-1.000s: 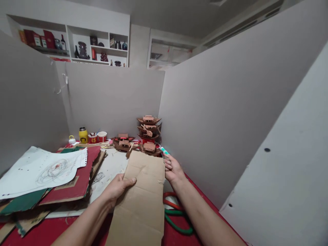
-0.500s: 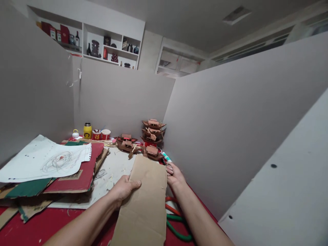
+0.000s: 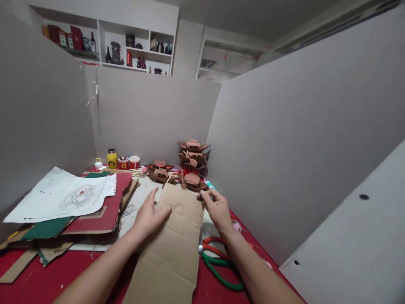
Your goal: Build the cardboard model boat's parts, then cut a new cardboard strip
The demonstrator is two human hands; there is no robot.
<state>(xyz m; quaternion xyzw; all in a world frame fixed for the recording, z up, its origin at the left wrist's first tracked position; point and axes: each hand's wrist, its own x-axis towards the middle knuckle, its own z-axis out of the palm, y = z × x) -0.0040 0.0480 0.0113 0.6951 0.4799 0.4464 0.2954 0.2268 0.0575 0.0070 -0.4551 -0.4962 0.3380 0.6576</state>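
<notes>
A long brown piece of cardboard point(image 3: 174, 240) with faint creases stretches from the bottom of the view toward the boats. My left hand point(image 3: 151, 215) is at its left edge, fingers spread and thumb lying on the top face. At the upper right corner, my right hand point(image 3: 215, 207) pinches the cardboard between thumb and fingers. A pair of scissors point(image 3: 221, 262) with one orange-red and one green handle lies right of the cardboard, close to my right forearm. Their blades are mostly hidden under the cardboard.
Brown model boats point(image 3: 193, 162) are stacked at the back, others beside them. Left lies a cardboard pile point(image 3: 117, 211) topped by a scribbled paper sheet point(image 3: 57, 196). Cups point(image 3: 134, 162) and a yellow bottle point(image 3: 112, 159) stand behind. Grey panels point(image 3: 152, 114) enclose the red table.
My left hand's fingers have loosened and spread. My right hand has turned from the cardboard's side to a pinch at its top corner. More of the scissors shows.
</notes>
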